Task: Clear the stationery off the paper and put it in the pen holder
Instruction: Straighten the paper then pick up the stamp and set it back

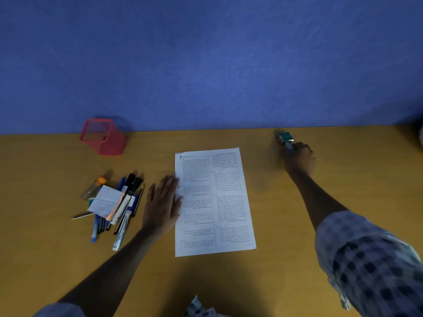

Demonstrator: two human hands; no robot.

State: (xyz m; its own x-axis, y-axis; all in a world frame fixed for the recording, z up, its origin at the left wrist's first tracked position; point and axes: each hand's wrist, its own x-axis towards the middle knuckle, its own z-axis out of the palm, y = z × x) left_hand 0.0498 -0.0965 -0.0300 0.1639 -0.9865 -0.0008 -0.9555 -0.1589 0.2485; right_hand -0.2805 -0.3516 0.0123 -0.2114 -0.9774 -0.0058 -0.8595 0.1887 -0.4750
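A printed sheet of paper (214, 202) lies flat in the middle of the wooden table (274, 259). My left hand (162, 202) rests flat and open on the table, fingertips touching the sheet's left edge. A pile of stationery (114, 207), pens, markers, a pencil and small paper slips, lies left of that hand, off the sheet. The red mesh pen holder (103, 137) stands at the back left and looks empty. My right hand (301, 160) reaches to the far right, shut on a small teal and silver object (285, 137), too blurred to identify.
A blue wall (206, 65) runs directly behind the table's far edge. Something pale shows at the right border (421, 138). My checked sleeve (370, 259) covers the lower right.
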